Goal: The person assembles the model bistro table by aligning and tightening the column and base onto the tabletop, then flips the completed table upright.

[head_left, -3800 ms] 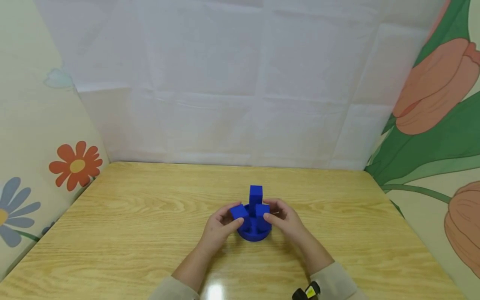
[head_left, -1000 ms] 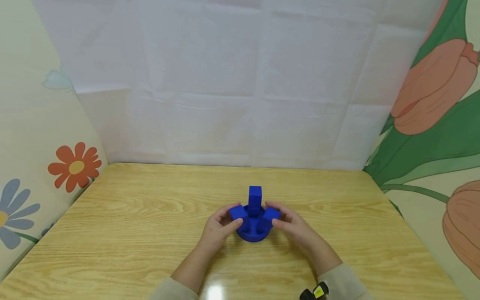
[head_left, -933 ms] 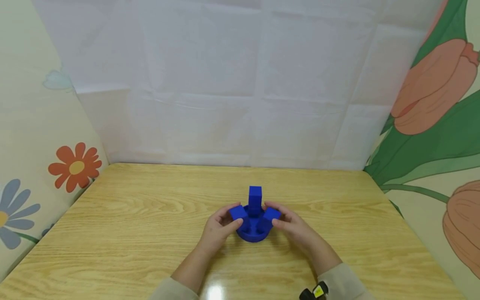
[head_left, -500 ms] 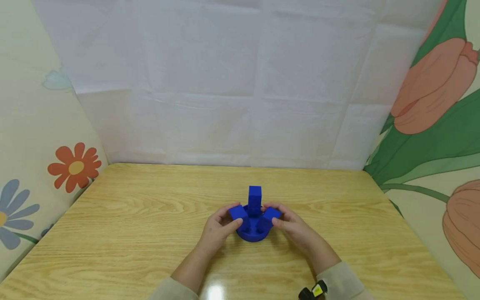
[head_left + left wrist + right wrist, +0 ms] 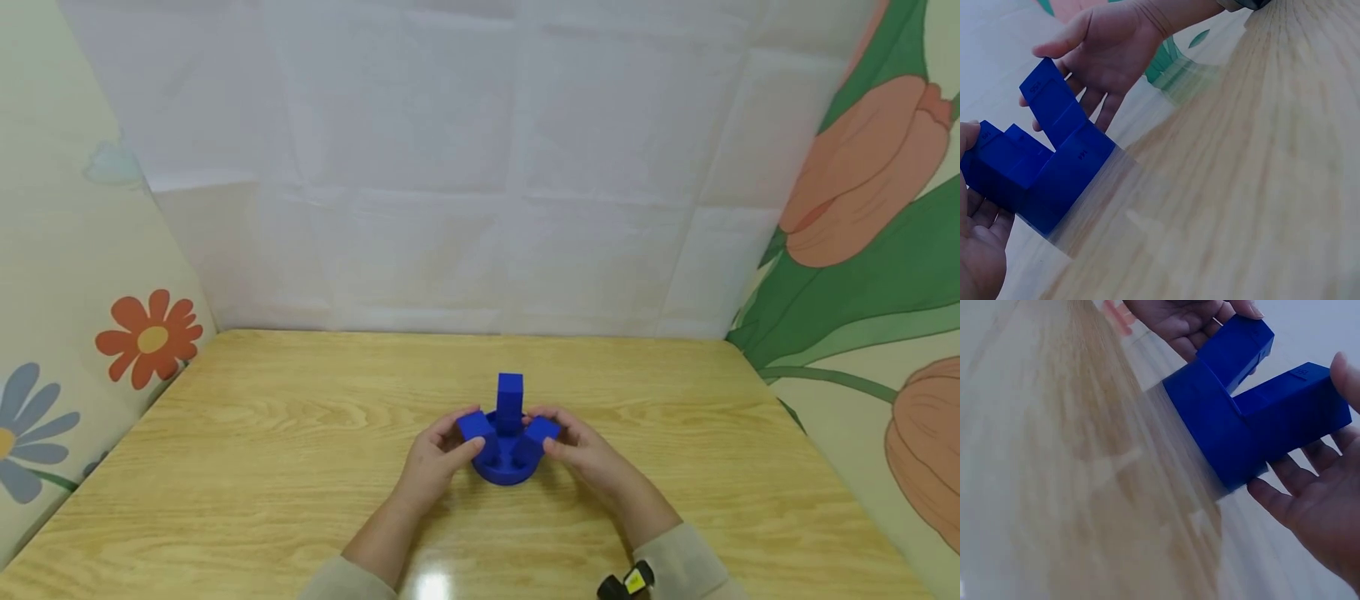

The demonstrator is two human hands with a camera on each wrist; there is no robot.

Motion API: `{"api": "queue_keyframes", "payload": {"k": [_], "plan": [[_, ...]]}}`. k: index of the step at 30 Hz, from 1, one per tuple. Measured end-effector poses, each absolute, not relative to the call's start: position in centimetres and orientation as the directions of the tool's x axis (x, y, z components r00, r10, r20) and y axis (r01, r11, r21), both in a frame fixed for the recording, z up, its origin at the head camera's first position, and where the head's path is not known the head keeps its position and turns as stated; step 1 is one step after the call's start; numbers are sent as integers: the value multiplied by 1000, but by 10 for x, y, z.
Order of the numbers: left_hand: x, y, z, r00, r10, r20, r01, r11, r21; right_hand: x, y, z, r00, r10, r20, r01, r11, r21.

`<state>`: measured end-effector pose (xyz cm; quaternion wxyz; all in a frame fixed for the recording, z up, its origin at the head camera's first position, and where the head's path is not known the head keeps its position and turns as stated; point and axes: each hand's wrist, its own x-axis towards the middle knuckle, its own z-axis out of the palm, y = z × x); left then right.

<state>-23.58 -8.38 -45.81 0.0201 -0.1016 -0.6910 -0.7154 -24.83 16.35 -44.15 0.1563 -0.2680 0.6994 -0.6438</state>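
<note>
A blue round base (image 5: pixel 506 476) sits on the table with three square-topped blue blocks rising from it. The far block (image 5: pixel 511 388) stands upright and untouched at the back. My left hand (image 5: pixel 433 457) pinches the left block (image 5: pixel 475 425) between thumb and fingers. On the other side my right hand (image 5: pixel 588 454) pinches the right block (image 5: pixel 542 430), thumb on its near face and fingers behind. Both held blocks lean outward over the rim. In the left wrist view small raised marks show on the right block (image 5: pixel 1054 103) and on the base (image 5: pixel 1079 172).
The wood-grain table (image 5: pixel 300 417) reaches back to a white cloth (image 5: pixel 420 183). Walls printed with flowers stand at the left (image 5: pixel 150 333) and right (image 5: pixel 862 183). A black strap with a yellow patch (image 5: pixel 633 581) is at my right sleeve.
Since the earliest frame, my right hand has moved the right block outward to the right, and it now leans. The left hand and the far block have stayed put; the last second shows hardly any motion.
</note>
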Motion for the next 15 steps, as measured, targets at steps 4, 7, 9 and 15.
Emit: {"api": "queue_keyframes", "payload": {"k": [4,7,9,15], "plan": [[-234,-84,-460,-979,107,173,171,-33,985,-248,166,-432,-814,-573,96,-278,239,-930],[-234,-85,-460,-980,100,171,168,-37,985,-247,165,-419,-827,-559,48,-340,431,-836],[-234,-84,-460,-981,95,171,167,-47,985,-247,162,-410,-837,-547,13,-356,527,-772],[-237,-82,-460,-978,101,180,173,-71,982,-248,150,-388,-869,-493,-50,-376,721,-582]]}}
